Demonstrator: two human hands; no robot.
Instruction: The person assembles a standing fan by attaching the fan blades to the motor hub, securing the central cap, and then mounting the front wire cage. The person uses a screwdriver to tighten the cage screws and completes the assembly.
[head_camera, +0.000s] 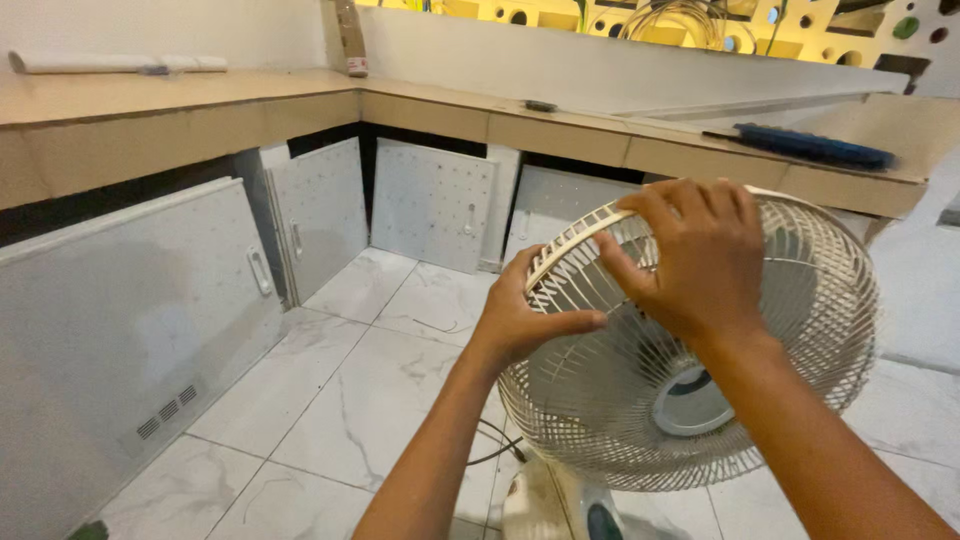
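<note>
Hands first: I see both of mine on the round cream-white wire fan guard (800, 330) of a standing fan. My left hand (525, 315) grips the guard's upper left rim, thumb stretched across the wires toward the right and the fingers curled behind the rim. My right hand (700, 255) comes over the top edge, fingers spread and bent down onto the rim, thumb pressing the front wires just beside my left thumb. So both hands are closed around the guard, neither hanging loose.

The guard sits low in the right half of my view, tilted toward me, with a pale round hub (690, 405) at its centre. Under it I make out part of the fan's white base (545, 500) on the white marbled tile floor (330, 400). A thin dark cable (495, 450) lies on the tiles near the base.

Along the far side runs a tan wooden counter (200, 110), with loose white perforated panels (435, 205) leaning beneath it.
</note>
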